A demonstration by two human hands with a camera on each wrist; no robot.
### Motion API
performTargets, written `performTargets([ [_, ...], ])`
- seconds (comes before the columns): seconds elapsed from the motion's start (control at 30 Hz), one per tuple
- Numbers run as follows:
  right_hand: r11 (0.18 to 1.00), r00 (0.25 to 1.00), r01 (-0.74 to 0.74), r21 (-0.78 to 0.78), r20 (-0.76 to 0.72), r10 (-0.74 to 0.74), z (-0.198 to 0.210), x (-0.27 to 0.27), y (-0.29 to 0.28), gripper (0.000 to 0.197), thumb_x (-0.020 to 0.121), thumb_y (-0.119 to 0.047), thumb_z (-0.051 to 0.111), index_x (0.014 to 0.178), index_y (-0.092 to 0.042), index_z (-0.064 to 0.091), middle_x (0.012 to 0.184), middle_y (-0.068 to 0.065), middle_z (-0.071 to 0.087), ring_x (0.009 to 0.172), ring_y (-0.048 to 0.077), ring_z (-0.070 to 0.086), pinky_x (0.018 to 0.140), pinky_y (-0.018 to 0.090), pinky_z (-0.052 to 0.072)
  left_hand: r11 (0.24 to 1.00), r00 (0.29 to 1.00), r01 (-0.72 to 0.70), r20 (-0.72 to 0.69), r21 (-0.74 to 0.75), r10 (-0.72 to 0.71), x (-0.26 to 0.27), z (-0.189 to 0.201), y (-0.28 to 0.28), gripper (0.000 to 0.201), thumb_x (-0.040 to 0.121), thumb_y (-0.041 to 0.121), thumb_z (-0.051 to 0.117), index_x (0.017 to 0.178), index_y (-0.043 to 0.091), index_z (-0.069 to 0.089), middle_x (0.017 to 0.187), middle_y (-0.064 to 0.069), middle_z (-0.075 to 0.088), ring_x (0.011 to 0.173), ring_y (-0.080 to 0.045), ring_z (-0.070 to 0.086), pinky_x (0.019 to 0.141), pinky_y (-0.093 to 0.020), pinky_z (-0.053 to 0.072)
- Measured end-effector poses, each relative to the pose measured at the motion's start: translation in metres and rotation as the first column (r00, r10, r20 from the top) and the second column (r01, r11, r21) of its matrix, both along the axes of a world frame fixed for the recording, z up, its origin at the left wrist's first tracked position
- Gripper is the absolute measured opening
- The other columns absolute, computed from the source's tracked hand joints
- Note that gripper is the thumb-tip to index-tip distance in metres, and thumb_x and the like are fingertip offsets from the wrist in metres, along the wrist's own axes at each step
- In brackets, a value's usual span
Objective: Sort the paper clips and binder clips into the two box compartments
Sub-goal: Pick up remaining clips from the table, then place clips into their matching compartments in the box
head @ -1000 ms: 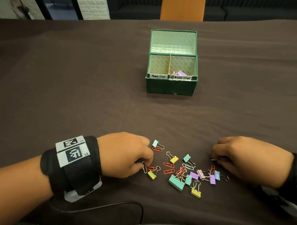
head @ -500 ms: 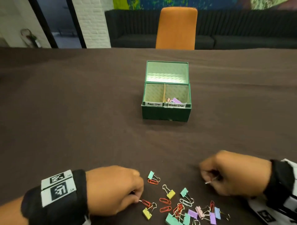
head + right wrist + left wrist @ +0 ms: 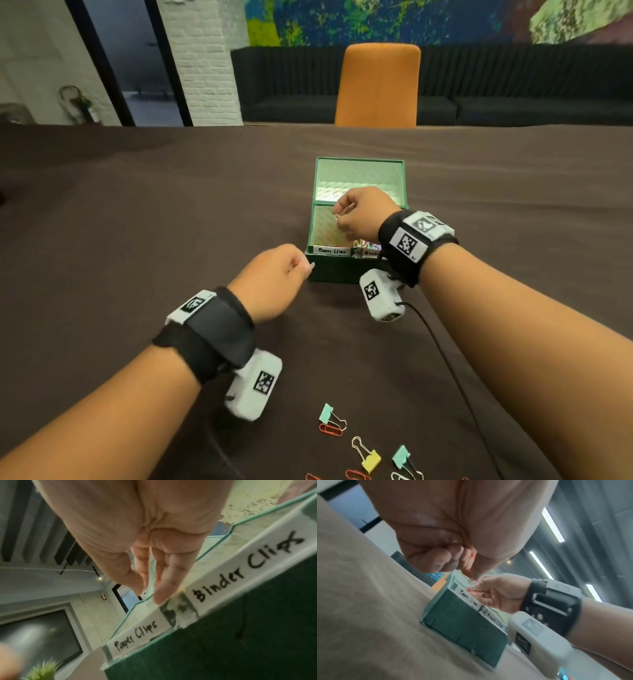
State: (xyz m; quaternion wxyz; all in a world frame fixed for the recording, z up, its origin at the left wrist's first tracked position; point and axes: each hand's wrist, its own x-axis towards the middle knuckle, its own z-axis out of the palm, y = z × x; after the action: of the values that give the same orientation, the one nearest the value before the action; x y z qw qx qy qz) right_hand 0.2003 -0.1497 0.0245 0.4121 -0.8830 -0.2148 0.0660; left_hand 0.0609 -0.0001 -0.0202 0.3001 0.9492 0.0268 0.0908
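Observation:
The green box (image 3: 332,271) stands open at mid-table, its front labelled "Paper Clips" (image 3: 331,250) on the left and "Binder Clips" (image 3: 247,566) on the right. My right hand (image 3: 340,216) hovers over the left compartment and pinches a silver paper clip (image 3: 343,209). My left hand (image 3: 303,267) is just left of the box's front corner, fingers curled round a red paper clip (image 3: 471,556) that barely shows. Pastel binder clips (image 3: 368,245) lie in the right compartment. Loose clips stay near me: a teal binder clip (image 3: 327,413), a red paper clip (image 3: 330,430), a yellow binder clip (image 3: 371,460).
A dark cloth covers the table (image 3: 137,222). An orange chair (image 3: 376,85) and a black sofa (image 3: 513,96) stand beyond the far edge. A black cable (image 3: 445,359) trails from my right wrist toward me.
Both hands left the clip pile and travelled forward to the box, each carrying a paper clip. The head view tilted up, so most of the pile dropped out of frame.

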Motion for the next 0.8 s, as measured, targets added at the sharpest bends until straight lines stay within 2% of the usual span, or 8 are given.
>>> performTargets([
  [0.17, 0.996, 0.999, -0.031, -0.084, 0.03, 0.034, -0.002, 0.006, 0.001, 0.035, 0.083, 0.001, 0.064, 0.102, -0.027, 0.071, 0.112, 0.004, 0.067, 0.084, 0.025, 0.072, 0.078, 0.044, 0.061, 0.993, 0.99, -0.115, 0.082, -0.025, 0.117, 0.045, 0.01, 0.001, 0.016, 0.097, 0.025, 0.05, 0.084, 0.02, 0.058, 0.075, 0.01, 0.055, 0.077, -0.018, 0.054, 0.067, -0.028, 0.036],
  [0.27, 0.994, 0.994, -0.048, -0.094, 0.096, 0.057, 0.0, 0.002, -0.011, 0.035, 0.086, 0.001, 0.06, 0.11, -0.023, 0.071, 0.127, 0.002, 0.064, 0.087, 0.016, 0.068, 0.085, 0.038, 0.059, 0.992, 0.988, -0.115, 0.112, 0.046, 0.109, 0.073, 0.023, -0.011, 0.014, 0.096, 0.026, 0.05, 0.092, 0.018, 0.061, 0.086, 0.003, 0.06, 0.084, -0.022, 0.057, 0.074, -0.032, 0.044],
  [0.37, 0.992, 0.979, -0.038, -0.117, 0.192, 0.061, 0.004, -0.014, -0.032, 0.026, 0.087, -0.004, 0.06, 0.103, -0.021, 0.07, 0.117, -0.004, 0.066, 0.073, 0.003, 0.057, 0.069, 0.02, 0.048, 0.981, 0.998, -0.057, -0.024, 0.184, 0.062, 0.098, 0.028, -0.021, 0.016, 0.093, 0.024, 0.055, 0.107, 0.02, 0.062, 0.108, -0.002, 0.062, 0.096, -0.024, 0.06, 0.081, -0.032, 0.047],
  [0.47, 0.963, 0.96, -0.126, -0.237, 0.215, 0.179, 0.006, -0.049, -0.06, 0.015, 0.086, -0.008, 0.063, 0.089, -0.022, 0.067, 0.094, -0.009, 0.069, 0.072, 0.004, 0.057, 0.073, 0.026, 0.051, 0.946, 0.993, 0.025, -0.121, 0.322, 0.015, 0.105, 0.03, -0.021, 0.04, 0.088, 0.017, 0.061, 0.127, 0.02, 0.055, 0.123, -0.005, 0.062, 0.109, -0.027, 0.06, 0.084, -0.032, 0.046],
  [0.53, 0.884, 0.926, -0.289, -0.368, 0.125, 0.355, 0.0, -0.08, -0.083, 0.016, 0.086, -0.01, 0.065, 0.084, -0.026, 0.066, 0.082, -0.01, 0.068, 0.074, 0.006, 0.061, 0.076, 0.027, 0.052, 0.938, 0.994, 0.034, -0.113, 0.346, 0.006, 0.099, 0.031, -0.018, 0.048, 0.087, 0.013, 0.06, 0.134, 0.019, 0.053, 0.128, -0.004, 0.063, 0.115, -0.027, 0.059, 0.092, -0.034, 0.047],
  [0.63, 0.695, 0.842, -0.498, -0.518, -0.097, 0.531, -0.017, -0.127, -0.112, 0.014, 0.087, -0.018, 0.066, 0.091, -0.031, 0.069, 0.082, -0.016, 0.067, 0.075, -0.001, 0.061, 0.075, 0.021, 0.05, 0.93, 0.997, 0.077, -0.046, 0.359, -0.064, 0.075, 0.035, -0.017, 0.039, 0.088, 0.014, 0.061, 0.127, 0.021, 0.062, 0.127, 0.0, 0.065, 0.117, -0.023, 0.059, 0.1, -0.032, 0.046],
  [0.73, 0.565, 0.784, -0.58, -0.587, -0.212, 0.584, -0.034, -0.158, -0.123, 0.018, 0.089, -0.028, 0.065, 0.104, -0.037, 0.066, 0.093, -0.016, 0.064, 0.082, 0.002, 0.06, 0.082, 0.03, 0.052, 0.896, 0.972, 0.225, -0.031, 0.382, -0.231, 0.03, 0.033, -0.025, 0.022, 0.087, 0.02, 0.067, 0.108, 0.024, 0.071, 0.107, 0.003, 0.068, 0.097, -0.02, 0.063, 0.084, -0.027, 0.047],
  [0.8, 0.475, 0.754, -0.581, -0.661, -0.219, 0.619, -0.041, -0.169, -0.123, 0.022, 0.091, -0.035, 0.064, 0.113, -0.039, 0.062, 0.103, -0.015, 0.058, 0.089, 0.006, 0.056, 0.083, 0.031, 0.05, 0.83, 0.902, 0.431, -0.158, 0.354, -0.401, -0.006, 0.023, -0.032, 0.018, 0.084, 0.025, 0.072, 0.102, 0.027, 0.072, 0.093, 0.008, 0.067, 0.084, -0.012, 0.062, 0.078, -0.026, 0.048],
])
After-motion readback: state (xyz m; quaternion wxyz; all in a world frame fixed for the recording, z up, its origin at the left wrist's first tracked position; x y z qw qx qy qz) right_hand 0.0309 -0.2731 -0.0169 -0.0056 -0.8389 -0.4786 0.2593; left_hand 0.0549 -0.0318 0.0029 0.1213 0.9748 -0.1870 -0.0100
